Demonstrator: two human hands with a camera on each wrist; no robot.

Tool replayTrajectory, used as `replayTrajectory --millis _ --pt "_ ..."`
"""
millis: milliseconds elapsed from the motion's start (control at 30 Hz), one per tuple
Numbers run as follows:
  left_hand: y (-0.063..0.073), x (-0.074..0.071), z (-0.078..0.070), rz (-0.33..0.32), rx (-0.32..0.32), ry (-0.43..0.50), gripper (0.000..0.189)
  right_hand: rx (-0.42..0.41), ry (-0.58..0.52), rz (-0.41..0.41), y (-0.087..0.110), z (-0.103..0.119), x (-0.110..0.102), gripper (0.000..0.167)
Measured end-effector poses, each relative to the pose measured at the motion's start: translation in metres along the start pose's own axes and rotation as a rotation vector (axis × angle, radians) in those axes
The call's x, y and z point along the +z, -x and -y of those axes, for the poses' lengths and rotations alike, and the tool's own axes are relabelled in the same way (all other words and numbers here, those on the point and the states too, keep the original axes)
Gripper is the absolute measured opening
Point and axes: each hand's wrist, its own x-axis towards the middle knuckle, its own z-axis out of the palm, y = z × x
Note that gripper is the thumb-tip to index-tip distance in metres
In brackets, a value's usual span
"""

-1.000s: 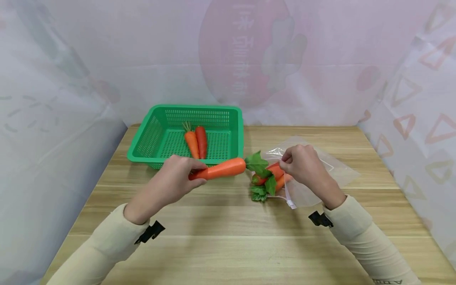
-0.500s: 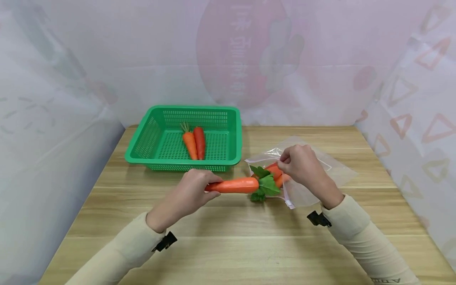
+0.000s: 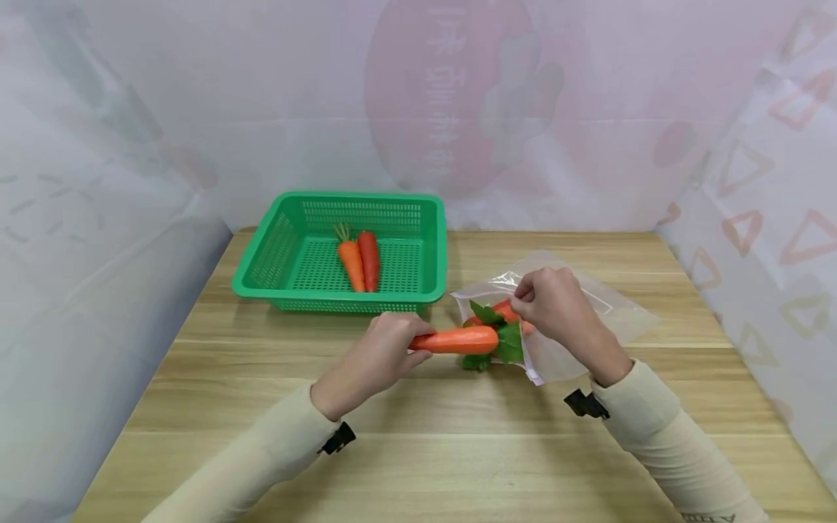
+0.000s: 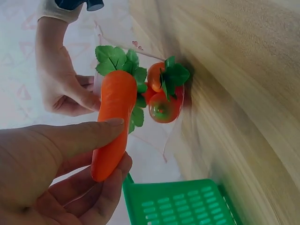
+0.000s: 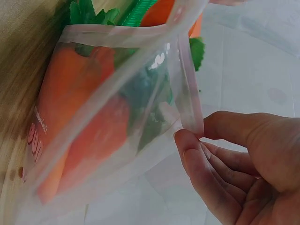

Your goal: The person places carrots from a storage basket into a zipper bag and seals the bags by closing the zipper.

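Note:
My left hand (image 3: 389, 349) grips an orange carrot (image 4: 115, 112) near its narrow tip, thumb on one side and fingers on the other. The carrot's leafy green top (image 3: 508, 343) points right, at the mouth of a clear zip bag (image 3: 588, 294). Between thumb and forefinger, my right hand (image 3: 552, 301) pinches the bag's upper edge (image 5: 194, 124) and holds the mouth apart. Inside the bag lie several carrots (image 5: 96, 126), their green leaves sticking out at the opening. In the right wrist view, leaves of the held carrot show behind the clear film.
A green slatted basket (image 3: 434, 240) stands at the back left of the wooden table (image 3: 445, 457). In it lie an orange carrot (image 3: 352, 263) with a stubby stem and a darker red carrot (image 3: 370, 260). White printed sheets (image 3: 275, 94) wall the table at the back and sides.
My left hand has carried the carrot rightward and slightly down from near the basket's front, so its leaves now reach the bag's mouth. My right hand keeps its pinch, nearly still.

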Motion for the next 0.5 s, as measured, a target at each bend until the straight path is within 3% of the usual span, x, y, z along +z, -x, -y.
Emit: replayTrajectory --millis 267,500 --pt "-0.016 0.02 -0.009 0.02 0.028 0.047 0.01 0.014 0.009 0.009 0.0 0.001 0.003 0.01" --pt "-0.031 0.032 -0.022 0.074 0.013 0.037 0.017 0.014 0.02 -0.004 0.0 0.002 0.004 0.011"
